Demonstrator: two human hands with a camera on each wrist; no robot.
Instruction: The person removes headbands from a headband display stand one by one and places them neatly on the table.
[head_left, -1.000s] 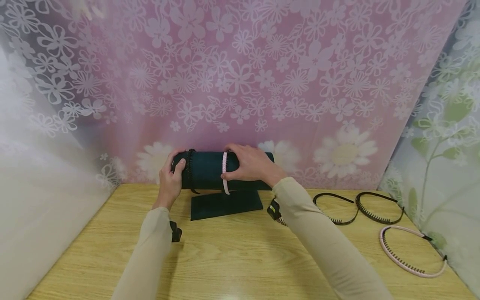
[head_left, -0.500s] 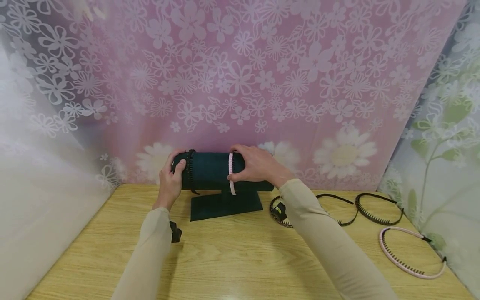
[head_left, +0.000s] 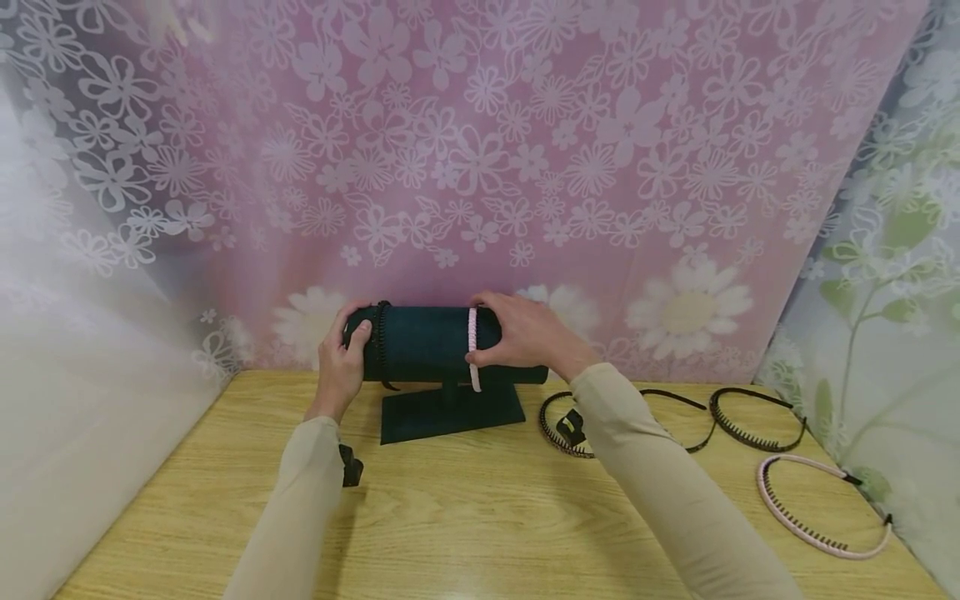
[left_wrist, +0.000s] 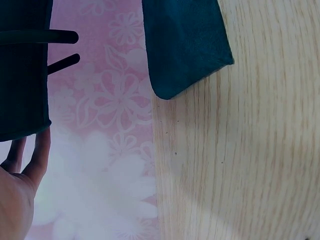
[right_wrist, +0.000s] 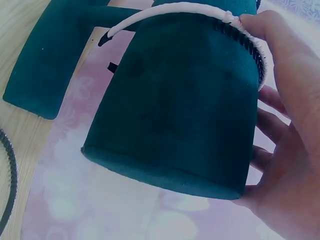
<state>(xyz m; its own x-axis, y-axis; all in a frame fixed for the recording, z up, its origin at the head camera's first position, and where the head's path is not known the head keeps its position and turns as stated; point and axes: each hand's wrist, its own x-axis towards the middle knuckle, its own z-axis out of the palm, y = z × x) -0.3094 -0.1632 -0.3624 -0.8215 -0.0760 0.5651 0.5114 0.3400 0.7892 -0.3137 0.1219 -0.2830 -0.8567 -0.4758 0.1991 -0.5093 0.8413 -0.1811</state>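
A dark green velvet display stand has a horizontal roll (head_left: pixel 423 342) on a flat base (head_left: pixel 442 417). My left hand (head_left: pixel 337 367) grips the roll's left end, thumb in front; in the left wrist view its fingers (left_wrist: pixel 37 160) meet the end's edge. Close to that hand, a black toothed headband (head_left: pixel 382 346) hangs over the roll. Toward the right end, a pink headband (head_left: pixel 472 333) arches over the roll, held by my right hand (head_left: pixel 525 333). The right wrist view shows the thumb on the pink band (right_wrist: pixel 185 8) and the other fingers behind the roll.
On the wooden table (head_left: pixel 450 517) to the right lie a dark headband (head_left: pixel 551 433), another black one (head_left: pixel 678 397) partly behind my right sleeve, a third dark headband (head_left: pixel 750 433) and a pink headband (head_left: pixel 795 521). A pink floral curtain (head_left: pixel 525 167) hangs close behind the stand.
My right hand has slid the pink headband to the right along the roll, farther from the black one. The left hand has stayed at the left end.
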